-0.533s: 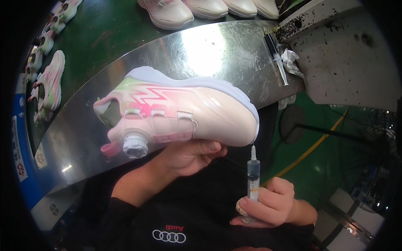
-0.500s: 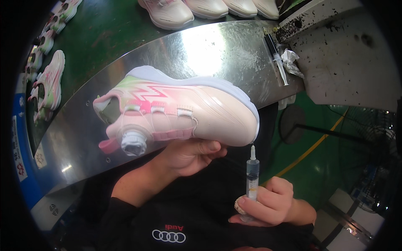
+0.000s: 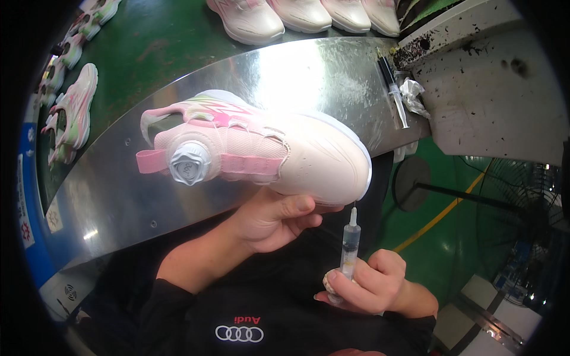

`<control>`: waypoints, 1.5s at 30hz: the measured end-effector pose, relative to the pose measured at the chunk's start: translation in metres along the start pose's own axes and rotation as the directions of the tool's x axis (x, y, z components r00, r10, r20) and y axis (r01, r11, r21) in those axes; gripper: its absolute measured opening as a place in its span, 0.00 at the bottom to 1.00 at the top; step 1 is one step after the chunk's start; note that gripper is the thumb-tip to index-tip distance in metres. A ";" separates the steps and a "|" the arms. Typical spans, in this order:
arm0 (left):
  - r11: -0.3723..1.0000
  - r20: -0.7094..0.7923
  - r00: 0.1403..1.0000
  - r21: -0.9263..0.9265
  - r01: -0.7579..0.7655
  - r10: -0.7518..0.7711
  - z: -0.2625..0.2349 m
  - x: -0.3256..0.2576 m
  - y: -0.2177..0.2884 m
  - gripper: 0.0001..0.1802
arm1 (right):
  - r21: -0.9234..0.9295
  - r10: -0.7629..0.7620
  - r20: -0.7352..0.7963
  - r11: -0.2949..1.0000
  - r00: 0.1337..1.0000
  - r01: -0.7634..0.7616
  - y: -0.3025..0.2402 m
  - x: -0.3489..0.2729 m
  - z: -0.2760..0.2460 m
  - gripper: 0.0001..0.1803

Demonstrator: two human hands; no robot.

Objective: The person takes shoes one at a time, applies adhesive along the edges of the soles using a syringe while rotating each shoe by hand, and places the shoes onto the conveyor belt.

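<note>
A pink and cream sneaker with a white lacing dial on its tongue is held up over the metal plate, its toe to the right. My left hand grips it from below near the forefoot, thumb on the near side. My right hand is closed around a clear syringe partly filled with clear liquid. The syringe points upward, and its thin needle tip meets or nearly meets the sole edge under the toe; exact contact cannot be made out. One fingertip of the right hand wears a pale covering.
The curved metal plate lies on a green work surface. Several matching sneakers line the far edge; another sneaker stands left. A second syringe and crumpled tissue lie beside a stained panel. A fan stands right.
The sneaker has rolled so its tongue and dial face up more, and its toe has shifted slightly right. My right hand and the syringe have moved a little left, the syringe tilting slightly.
</note>
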State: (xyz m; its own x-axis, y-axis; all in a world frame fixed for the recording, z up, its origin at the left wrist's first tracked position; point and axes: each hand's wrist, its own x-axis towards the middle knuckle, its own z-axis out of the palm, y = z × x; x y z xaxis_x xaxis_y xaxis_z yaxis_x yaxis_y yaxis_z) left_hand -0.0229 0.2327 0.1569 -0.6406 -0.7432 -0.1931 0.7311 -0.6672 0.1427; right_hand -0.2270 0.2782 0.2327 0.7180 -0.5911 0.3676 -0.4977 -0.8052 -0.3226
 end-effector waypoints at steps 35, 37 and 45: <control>0.688 -0.183 0.714 0.506 -0.521 0.675 -0.063 -0.126 0.194 0.13 | 0.559 0.303 -0.017 0.793 0.953 -0.242 0.070 0.010 0.028 0.16; 0.405 -0.153 0.445 0.727 -0.555 0.883 -0.096 -0.205 0.240 0.17 | 0.497 0.312 0.037 0.818 0.949 -0.289 0.081 0.019 0.022 0.11; 0.411 -0.405 0.143 0.715 -0.566 0.903 -0.120 -0.274 0.334 0.27 | -0.135 0.276 -0.029 0.951 0.961 -0.277 0.132 0.046 0.007 0.14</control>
State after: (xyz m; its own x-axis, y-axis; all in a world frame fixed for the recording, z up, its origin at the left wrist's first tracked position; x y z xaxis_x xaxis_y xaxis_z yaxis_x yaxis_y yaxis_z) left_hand 0.4250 0.2191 0.1415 0.6634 -0.6888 -0.2922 0.4951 0.1113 0.8617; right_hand -0.2566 0.1447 0.2011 0.5387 -0.7912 0.2896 -0.7381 -0.6089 -0.2906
